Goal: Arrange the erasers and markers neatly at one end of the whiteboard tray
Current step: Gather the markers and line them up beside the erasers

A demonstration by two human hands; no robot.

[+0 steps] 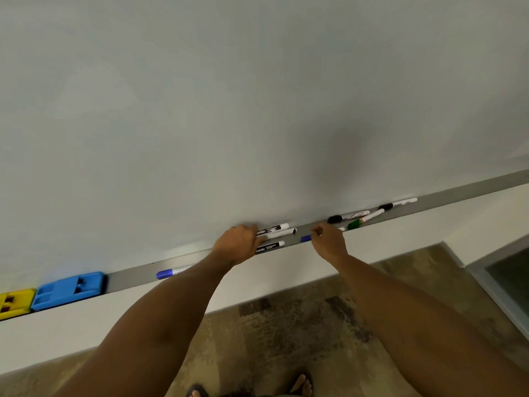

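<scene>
Altogether, two erasers and eight markers can be counted on the grey tray [128,277] under the whiteboard [257,96]. The yellow eraser [14,303] and the blue eraser [68,290] are placed side by side at the left end, touching or almost touching. Near them, one blue-capped marker [171,273] is lying alone.

Three white markers with black labels [272,234] are gathered in the left hand [240,245], whose fingers are closed around their left ends. A fourth blue marker [305,238] is pinched by the right hand [329,242]; most of its body is hidden behind the fingers, so only the blue end and a small white tip are seen.

Further to the right, a green-capped marker [365,219] is lying tilted across the tray, just beside a black-capped marker [346,217], and another black-capped marker [398,204] is well apart from them.

Both arms are stretched forward to the tray, with the backs of the hands turned up. Below, a patterned floor [286,325] and sandalled feet [300,385] are visible.
</scene>
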